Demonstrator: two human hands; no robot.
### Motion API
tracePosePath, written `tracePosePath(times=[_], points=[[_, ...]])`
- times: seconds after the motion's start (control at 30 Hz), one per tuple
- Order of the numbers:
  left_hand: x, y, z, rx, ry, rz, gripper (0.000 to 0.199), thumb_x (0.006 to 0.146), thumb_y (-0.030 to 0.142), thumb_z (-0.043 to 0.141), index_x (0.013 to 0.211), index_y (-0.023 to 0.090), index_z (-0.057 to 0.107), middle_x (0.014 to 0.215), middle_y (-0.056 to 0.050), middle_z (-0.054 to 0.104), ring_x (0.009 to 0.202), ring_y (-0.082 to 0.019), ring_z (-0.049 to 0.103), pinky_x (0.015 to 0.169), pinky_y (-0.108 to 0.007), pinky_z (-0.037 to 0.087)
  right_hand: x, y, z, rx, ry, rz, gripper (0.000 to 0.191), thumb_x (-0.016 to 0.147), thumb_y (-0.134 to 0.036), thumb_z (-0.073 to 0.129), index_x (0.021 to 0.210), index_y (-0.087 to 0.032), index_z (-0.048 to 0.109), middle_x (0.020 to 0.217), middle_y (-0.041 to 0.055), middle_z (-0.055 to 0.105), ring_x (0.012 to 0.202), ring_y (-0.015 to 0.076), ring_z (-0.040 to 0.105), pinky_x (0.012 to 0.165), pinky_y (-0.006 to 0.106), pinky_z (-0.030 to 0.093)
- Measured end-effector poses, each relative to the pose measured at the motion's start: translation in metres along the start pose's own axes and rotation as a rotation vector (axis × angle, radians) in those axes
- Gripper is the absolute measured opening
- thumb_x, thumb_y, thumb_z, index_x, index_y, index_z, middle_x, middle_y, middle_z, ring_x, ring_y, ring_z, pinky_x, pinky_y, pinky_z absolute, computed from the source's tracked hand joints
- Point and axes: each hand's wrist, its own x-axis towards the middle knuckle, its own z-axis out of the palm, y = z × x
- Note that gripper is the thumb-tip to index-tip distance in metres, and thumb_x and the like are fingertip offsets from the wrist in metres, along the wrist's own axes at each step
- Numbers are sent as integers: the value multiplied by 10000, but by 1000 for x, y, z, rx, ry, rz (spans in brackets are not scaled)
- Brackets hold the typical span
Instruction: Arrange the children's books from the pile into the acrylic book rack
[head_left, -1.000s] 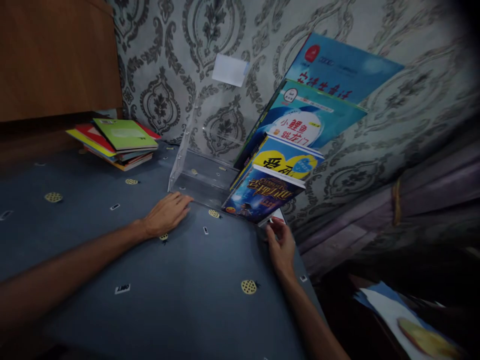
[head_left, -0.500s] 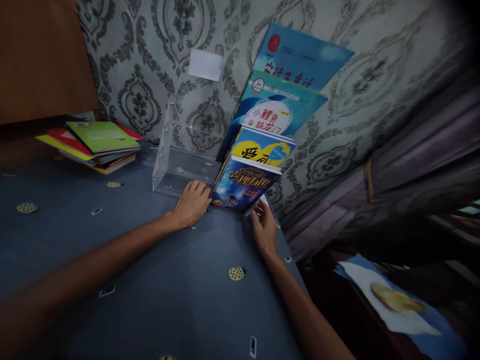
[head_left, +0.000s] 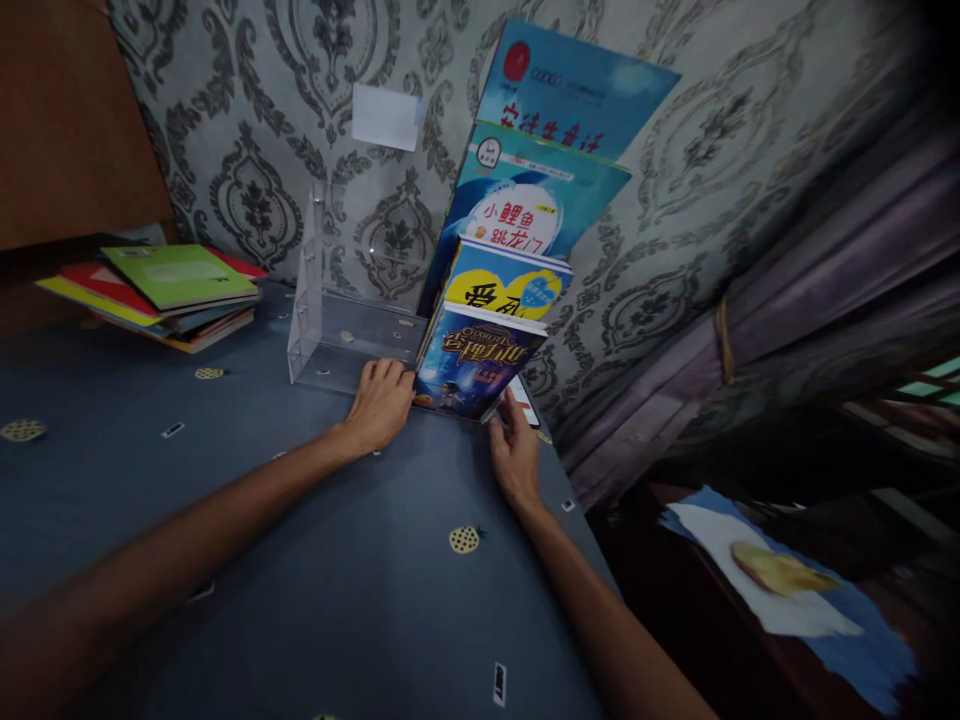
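A clear tiered rack [head_left: 304, 290] stands against the wall, with books upright on its right part. In front is a dark blue book [head_left: 472, 365], behind it a yellow and blue book [head_left: 510, 280], then a teal book [head_left: 555, 185] and a tall blue book [head_left: 585, 95]. My left hand [head_left: 381, 405] rests at the rack's front edge, left of the dark blue book, its fingers curled over the edge. My right hand [head_left: 516, 455] is at the rack's lower right corner, thumb and fingers around the edge beside the dark blue book.
At the left lies a stack of books, a green book [head_left: 180, 277] on top. A white paper [head_left: 385, 117] is on the wall. A purple curtain [head_left: 675, 420] hangs at the right, above a low surface with blue and white sheets [head_left: 787, 590].
The view has shifted slightly, so the rack and books appear a little further left. My hands keep their places at the rack, and more of a white item shows behind my right fingers.
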Motion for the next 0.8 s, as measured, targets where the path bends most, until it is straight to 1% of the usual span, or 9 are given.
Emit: tracePosePath(times=[0.17,0.33,0.53,0.7,0.8], points=[[0,1,-1,-15,-3,-1,218,982,187,468,1112,139,637,1161,-142,637,1163,-301,509,1028,-469,378,-1,1,1,-44,19,-31,538,911,-333,487,1429,-197,547,1420,125,621,1286,279,611,1038,479,529],[0,2,-1,-3,-6,-4,221,971,158,455,1096,144,637,1147,-136,639,1155,-296,506,1038,-460,370,-1,4,2,-35,34,-38,552,898,-321,485,1437,-213,539,1432,116,612,1295,282,602,1007,475,555],[1,3,-1,11,-9,0,229,960,146,459,1103,141,637,1147,-141,642,1155,-300,513,1026,-462,381,-1,8,4,-19,35,-19,551,874,-314,493,1412,-210,558,1429,118,608,1325,295,572,1054,516,522],[0,3,-2,17,-10,2,229,963,150,457,1112,143,631,1180,-140,641,1165,-298,514,1039,-467,376,-2,7,3,7,24,-8,536,878,-327,508,1401,-214,554,1424,118,610,1303,284,585,1032,486,540],[0,3,-2,11,-9,3,219,967,165,465,1116,152,624,1174,-139,642,1162,-297,519,1035,-471,380,-2,4,1,11,13,12,525,875,-318,512,1385,-202,559,1405,133,620,1287,289,595,1037,495,529]])
